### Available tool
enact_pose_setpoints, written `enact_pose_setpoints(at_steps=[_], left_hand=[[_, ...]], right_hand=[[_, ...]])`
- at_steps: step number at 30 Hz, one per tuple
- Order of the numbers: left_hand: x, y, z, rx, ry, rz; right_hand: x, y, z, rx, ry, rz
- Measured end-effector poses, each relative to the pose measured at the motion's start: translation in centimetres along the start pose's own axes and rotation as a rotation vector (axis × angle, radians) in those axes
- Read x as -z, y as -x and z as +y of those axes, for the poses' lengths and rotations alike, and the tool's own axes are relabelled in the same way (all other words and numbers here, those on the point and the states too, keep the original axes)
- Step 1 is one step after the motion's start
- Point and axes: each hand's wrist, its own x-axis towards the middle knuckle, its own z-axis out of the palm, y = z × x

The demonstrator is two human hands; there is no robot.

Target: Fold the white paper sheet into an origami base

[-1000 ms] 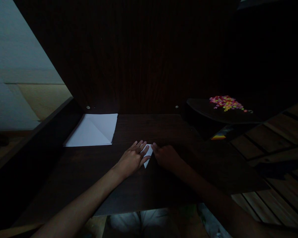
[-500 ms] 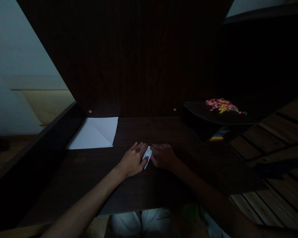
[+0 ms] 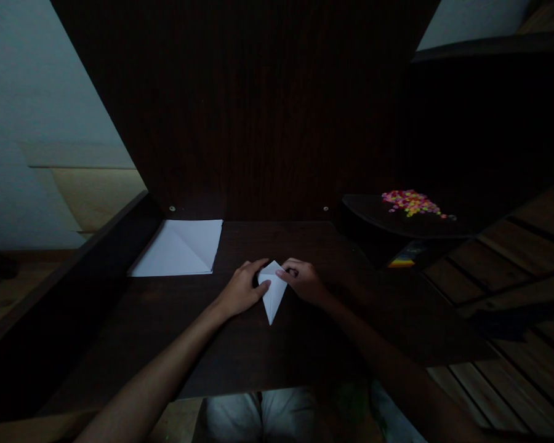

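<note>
A small piece of white paper folded into a kite shape [image 3: 271, 298] is between my hands on the dark desk, its long point toward me. My left hand [image 3: 244, 289] grips its left edge, the thumb lying on top and the fingers at the far left side. On the other side, my right hand [image 3: 303, 280] pinches the upper right edge, thumb on the paper and fingers curled behind. A crease runs down the middle of the lower part, and a flap line crosses near the top.
A stack of white paper sheets [image 3: 180, 249] lies at the back left of the desk [image 3: 166, 332]. Many small colourful pieces [image 3: 410, 202] are heaped on a raised curved shelf [image 3: 369, 209] at right. A low side panel [image 3: 74, 289] borders the left, a tall panel [image 3: 258, 111] the back.
My hands have moved apart, showing more of the folded paper, which was mostly covered by them. Its kite shape now lies open to view. The camera view has shifted slightly.
</note>
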Motion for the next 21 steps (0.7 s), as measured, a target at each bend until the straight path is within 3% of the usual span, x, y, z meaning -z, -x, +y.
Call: enact_pose_setpoints(at_steps=[6,12,17,21], left_hand=[[1.5,-0.4,1.5,-0.046,0.060,0.126],[2.1,0.0,2.6,-0.350,-0.035,0.379],[2.0,0.8,2.2,-0.521,-0.200,0.466],[1.9,1.1,1.6,-0.576,-0.224,0.444]], right_hand=[[0.4,0.2,-1.1,0.109,-0.161,0.155],[1.4,0.8,-2.7,0.365,-0.105,0.284],[1.9,1.4,-3.2,0.311,0.115,0.272],[1.6,1.6,-2.9,0.345,0.067,0.195]])
